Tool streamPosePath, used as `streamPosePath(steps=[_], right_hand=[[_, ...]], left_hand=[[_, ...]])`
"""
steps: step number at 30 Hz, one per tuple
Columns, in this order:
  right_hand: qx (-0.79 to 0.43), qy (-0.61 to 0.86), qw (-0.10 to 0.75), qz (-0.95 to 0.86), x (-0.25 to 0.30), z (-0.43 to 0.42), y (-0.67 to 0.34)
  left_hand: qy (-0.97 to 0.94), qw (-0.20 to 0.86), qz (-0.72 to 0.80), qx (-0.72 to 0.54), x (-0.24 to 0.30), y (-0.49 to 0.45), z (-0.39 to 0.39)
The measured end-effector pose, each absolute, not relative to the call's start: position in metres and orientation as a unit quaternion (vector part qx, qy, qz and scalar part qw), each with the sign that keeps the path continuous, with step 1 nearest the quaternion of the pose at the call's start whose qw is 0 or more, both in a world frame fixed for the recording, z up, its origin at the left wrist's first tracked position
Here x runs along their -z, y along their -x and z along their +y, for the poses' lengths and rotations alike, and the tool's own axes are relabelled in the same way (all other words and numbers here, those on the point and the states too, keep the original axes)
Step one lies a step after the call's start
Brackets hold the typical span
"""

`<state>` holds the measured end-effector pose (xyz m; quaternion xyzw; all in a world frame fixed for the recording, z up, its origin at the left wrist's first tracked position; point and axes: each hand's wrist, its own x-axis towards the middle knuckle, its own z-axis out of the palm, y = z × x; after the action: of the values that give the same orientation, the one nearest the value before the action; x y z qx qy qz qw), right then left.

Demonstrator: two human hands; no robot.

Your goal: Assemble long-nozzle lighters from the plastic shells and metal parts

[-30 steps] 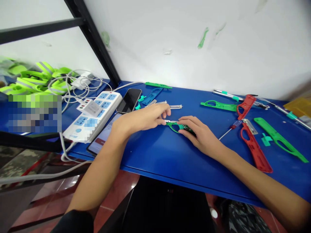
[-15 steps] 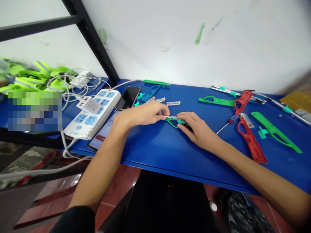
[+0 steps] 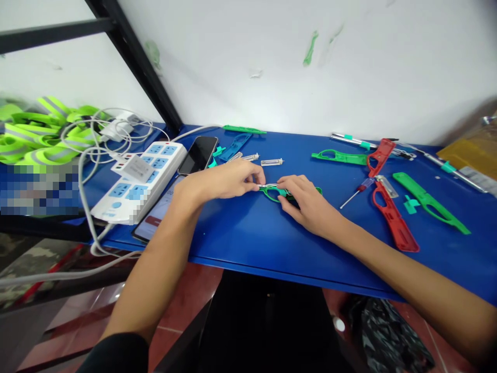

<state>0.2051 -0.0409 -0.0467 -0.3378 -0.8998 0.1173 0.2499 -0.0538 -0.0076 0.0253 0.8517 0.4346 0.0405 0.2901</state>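
A green long-lighter casing [image 3: 267,194] with a looped trigger opening lies on the blue table between my hands. My left hand [image 3: 238,178] pinches its left end, where a thin whitish piece runs along the upper edge. Over the casing's right part rests my right hand [image 3: 308,202], thumb and fingers closed around it and a teal trigger piece [image 3: 282,192]. My fingers cover much of the casing's inside. Just beyond it lies a small clear fuel tank [image 3: 272,162], with more tanks close by to the left.
A white power strip [image 3: 142,181] and two phones, one black [image 3: 199,155], stand at the left. On the right lie a red casing half [image 3: 396,220], green casing halves [image 3: 430,202], a screwdriver [image 3: 357,192] and metal tubes [image 3: 462,173]. A wall rises behind.
The view has shifted slightly, so everything sits a little further left. My right hand has moved slightly along the casing, and its green right end now shows beyond my fingers.
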Motion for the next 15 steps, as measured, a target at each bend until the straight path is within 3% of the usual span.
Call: streamPosePath(steps=[15], right_hand=[[-0.1, 0.319, 0.254, -0.907, 0.0446, -0.0437, -0.2099]], left_hand=[[-0.858, 0.241, 0.453, -0.021, -0.0304, 0.0536, -0.0104]])
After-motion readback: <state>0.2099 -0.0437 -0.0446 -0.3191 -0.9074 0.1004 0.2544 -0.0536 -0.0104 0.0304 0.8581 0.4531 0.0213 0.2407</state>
